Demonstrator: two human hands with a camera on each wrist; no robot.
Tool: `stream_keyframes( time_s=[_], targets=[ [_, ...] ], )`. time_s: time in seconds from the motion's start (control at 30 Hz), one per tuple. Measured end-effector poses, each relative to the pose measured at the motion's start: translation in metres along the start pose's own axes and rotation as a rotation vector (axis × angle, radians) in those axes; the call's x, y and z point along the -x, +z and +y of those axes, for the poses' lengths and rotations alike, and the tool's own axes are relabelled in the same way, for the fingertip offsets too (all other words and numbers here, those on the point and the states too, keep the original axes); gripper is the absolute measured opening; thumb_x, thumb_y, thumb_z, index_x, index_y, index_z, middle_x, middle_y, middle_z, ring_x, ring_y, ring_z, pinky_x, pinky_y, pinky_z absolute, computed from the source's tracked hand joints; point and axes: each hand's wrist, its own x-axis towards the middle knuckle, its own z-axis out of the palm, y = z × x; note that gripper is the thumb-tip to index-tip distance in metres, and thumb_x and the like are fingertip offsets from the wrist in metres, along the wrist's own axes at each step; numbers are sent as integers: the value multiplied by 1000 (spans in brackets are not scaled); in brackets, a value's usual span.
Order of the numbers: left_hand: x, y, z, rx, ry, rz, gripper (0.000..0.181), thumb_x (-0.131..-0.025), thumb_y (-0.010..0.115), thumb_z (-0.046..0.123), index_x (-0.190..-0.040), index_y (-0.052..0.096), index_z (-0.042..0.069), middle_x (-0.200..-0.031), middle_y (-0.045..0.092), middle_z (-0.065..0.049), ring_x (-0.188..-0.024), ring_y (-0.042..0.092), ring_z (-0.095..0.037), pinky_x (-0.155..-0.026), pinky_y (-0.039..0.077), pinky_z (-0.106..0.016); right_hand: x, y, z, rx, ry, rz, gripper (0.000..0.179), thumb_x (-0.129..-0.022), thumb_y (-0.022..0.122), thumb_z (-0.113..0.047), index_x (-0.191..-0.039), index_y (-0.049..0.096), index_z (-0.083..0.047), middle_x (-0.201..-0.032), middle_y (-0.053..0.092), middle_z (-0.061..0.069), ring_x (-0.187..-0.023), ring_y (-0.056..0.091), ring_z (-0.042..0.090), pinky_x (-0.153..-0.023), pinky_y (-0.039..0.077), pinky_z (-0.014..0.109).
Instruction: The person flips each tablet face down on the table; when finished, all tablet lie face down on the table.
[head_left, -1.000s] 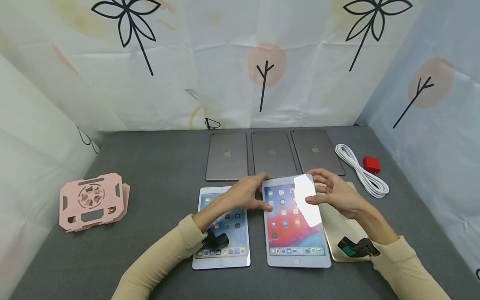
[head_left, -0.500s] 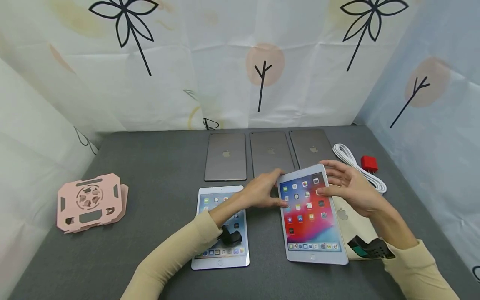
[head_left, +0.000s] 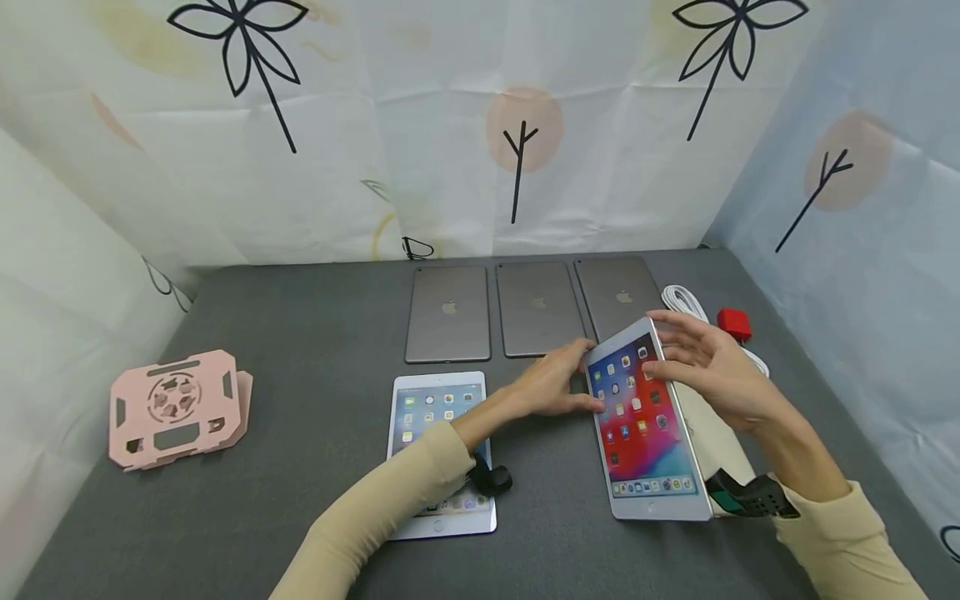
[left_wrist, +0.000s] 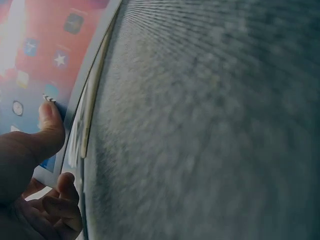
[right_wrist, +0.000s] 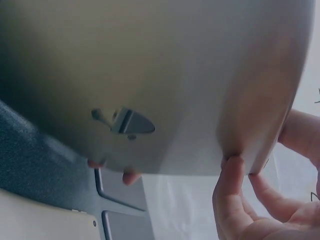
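Note:
Both hands hold a white-framed tablet (head_left: 645, 433) with its lit screen up, tilted above the table at the right. My left hand (head_left: 558, 383) pinches its upper left edge, thumb on the glass and fingers behind, as the left wrist view also shows. At the upper right edge my right hand (head_left: 712, 367) grips it, thumb over the screen. Its plain back (right_wrist: 165, 60) fills the right wrist view, with fingertips on it. Partly beneath it lies a gold tablet (head_left: 712, 433), face down. A second lit tablet (head_left: 442, 408) lies under my left forearm, partly hidden by the sleeve.
Three grey tablets, the left one (head_left: 448, 317) among them, lie face down in a row at the back. A coiled white cable (head_left: 682, 300) and a red charger (head_left: 735, 323) sit at the right. A pink slotted stand (head_left: 176, 408) is at far left.
Both hands have carried the held tablet to the right, and it has tilted up with its right side raised. The other tablets have stayed where they were.

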Motion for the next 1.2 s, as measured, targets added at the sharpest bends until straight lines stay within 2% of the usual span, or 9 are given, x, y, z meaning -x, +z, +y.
stream_keyframes(
  time_s=[0.23, 0.4, 0.53, 0.63, 0.77, 0.87, 0.97, 1.03, 1.2],
  targets=[
    [-5, 9, 0, -39, -59, -27, 82, -87, 82, 41, -151, 40, 10, -131, 60, -10, -113, 59, -19, -91, 51, -27, -2, 4, -4, 66, 26, 8, 66, -102, 63, -12, -158, 29, -3, -139, 45, 25, -102, 62, 1, -84, 58, 23],
    [-8, 12, 1, -80, -89, -34, 83, -86, 80, 47, -151, 42, 12, -138, 56, -11, -116, 61, -20, -89, 54, -28, -5, 7, -4, 80, 30, 7, 66, -102, 62, -13, -158, 29, -3, -140, 43, 26, -103, 60, 1, -84, 57, 23],
    [-8, 14, 0, -118, -91, -40, 84, -87, 78, 50, -152, 42, 12, -137, 55, -11, -101, 60, -15, -81, 52, -24, -9, 10, -4, 66, 36, -11, 66, -102, 62, -13, -158, 29, -3, -141, 43, 27, -104, 61, 3, -85, 57, 25],
    [-7, 14, -1, -126, -91, -47, 84, -88, 77, 51, -153, 42, 11, -137, 54, -11, -95, 56, -13, -77, 50, -22, -11, 13, -5, 63, 54, -15, 67, -102, 62, -16, -159, 29, -5, -144, 41, 29, -110, 62, 12, -85, 58, 29],
    [-6, 9, -1, -110, -70, -59, 84, -88, 78, 48, -153, 41, 9, -138, 55, -12, -106, 58, -16, -86, 52, -25, -12, 17, -5, 54, 72, -22, 66, -103, 61, -20, -160, 28, -8, -145, 38, 27, -119, 58, 26, -86, 58, 33],
    [-4, 2, 0, -41, -23, -70, 83, -90, 79, 40, -154, 39, 6, -131, 62, -12, -102, 63, -14, -85, 52, -22, -12, 18, -4, 31, 60, -36, 65, -104, 59, -20, -160, 27, -8, -142, 39, 26, -114, 62, 16, -85, 58, 32],
    [-2, -10, 2, 95, 32, -77, 80, -93, 77, 31, -155, 35, 4, -115, 71, -12, -78, 67, -6, -71, 54, -18, -13, 19, -4, 31, 47, -46, 64, -105, 58, -20, -160, 26, -8, -141, 39, 25, -106, 63, 2, -85, 56, 27],
    [-1, -20, 6, 188, 63, -72, 79, -94, 75, 26, -156, 32, 3, -107, 74, -12, -63, 65, -2, -61, 53, -16, -13, 20, -4, 35, 42, -53, 64, -106, 57, -21, -160, 26, -8, -142, 38, 26, -106, 62, 0, -86, 54, 25],
    [3, -42, 19, 310, 103, -50, 71, -100, 66, 23, -157, 29, 2, -103, 78, -15, -67, 75, -18, -62, 56, -21, -15, 23, -4, 21, 41, -79, 63, -107, 54, -23, -162, 24, -11, -147, 36, 25, -110, 62, 6, -91, 53, 30]
  ],
)
